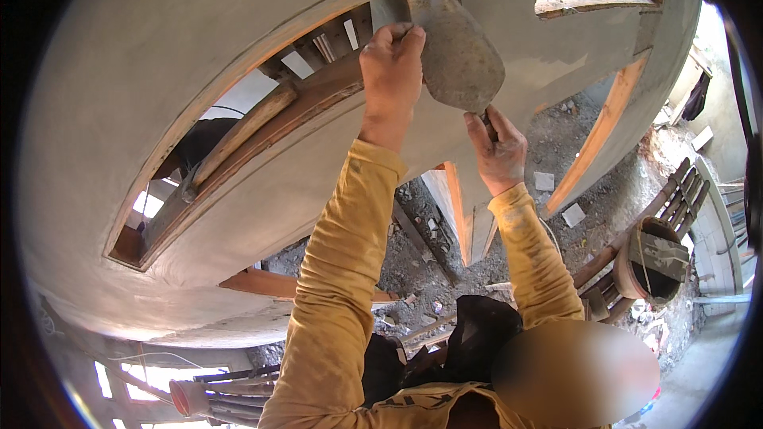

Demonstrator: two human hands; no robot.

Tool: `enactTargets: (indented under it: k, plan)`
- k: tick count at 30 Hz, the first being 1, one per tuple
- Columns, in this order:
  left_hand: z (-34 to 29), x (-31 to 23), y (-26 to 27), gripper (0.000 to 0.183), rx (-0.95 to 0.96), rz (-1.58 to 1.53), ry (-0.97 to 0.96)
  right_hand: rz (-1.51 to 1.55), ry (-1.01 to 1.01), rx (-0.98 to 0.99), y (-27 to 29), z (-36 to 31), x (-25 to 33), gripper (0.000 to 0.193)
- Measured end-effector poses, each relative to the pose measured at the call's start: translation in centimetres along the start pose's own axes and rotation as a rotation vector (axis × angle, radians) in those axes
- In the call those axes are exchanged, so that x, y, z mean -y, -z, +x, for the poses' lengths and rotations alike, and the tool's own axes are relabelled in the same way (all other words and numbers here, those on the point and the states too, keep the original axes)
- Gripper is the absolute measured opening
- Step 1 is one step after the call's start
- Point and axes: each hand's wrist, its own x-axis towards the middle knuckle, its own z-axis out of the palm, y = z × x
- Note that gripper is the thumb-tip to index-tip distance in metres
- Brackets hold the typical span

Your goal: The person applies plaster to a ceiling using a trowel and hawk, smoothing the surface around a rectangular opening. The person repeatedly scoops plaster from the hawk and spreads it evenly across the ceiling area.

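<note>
Plastering trowel (465, 56) lay across the wooden window frame's (270, 56) corner; right hand (502, 152), fingers closed round its handle; left hand (392, 67), fingers curled at blade edge, grip unclear; judged stiff, fairly light, gritty; handle the best hold.

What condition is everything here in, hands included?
Trowel: raised, grey-caked blade
Right hand: closed on the trowel
Left hand: closed at the trowel's edge
Window frame: no glass visible
Wall: grey, smooth-looking
Bucket: board across its mouth
Sleeves: stained
Ground: strewn with rubble
</note>
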Motion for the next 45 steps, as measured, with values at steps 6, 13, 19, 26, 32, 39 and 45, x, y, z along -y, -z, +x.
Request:
enactTargets:
  k: [6,13,19,26,32,39,45]
  plan:
    - [-1.9,-1.1,3.2,0.022,-0.062,0.061,0.062,-0.042,0.116,0.015,-1.6,-1.1,0.1,0.031]
    - [-3.4,-0.5,8.3,0.023,-0.103,-0.036,0.062,-0.054,0.188,0.144,-2.9,-2.4,1.8,0.030]
    - [-6.9,-0.4,10.4,0.030,-0.063,-0.187,0.091,-0.083,0.172,0.382,-0.1,-5.3,1.0,0.031]
    - [-13.4,7.6,8.9,0.038,-0.010,0.091,0.251,-0.161,0.035,0.642,8.2,-13.3,-4.4,0.032]
    - [-22.2,16.4,6.9,0.058,0.171,0.076,0.803,-0.361,0.047,0.514,14.5,-12.5,-7.3,0.032]
    - [-29.3,20.9,6.2,0.069,0.788,0.114,0.967,-0.623,0.316,0.208,14.1,3.3,-2.2,0.031]
    - [-32.3,22.5,7.5,0.053,0.680,0.733,0.106,-0.581,0.378,0.344,13.9,6.2,-1.4,0.032]
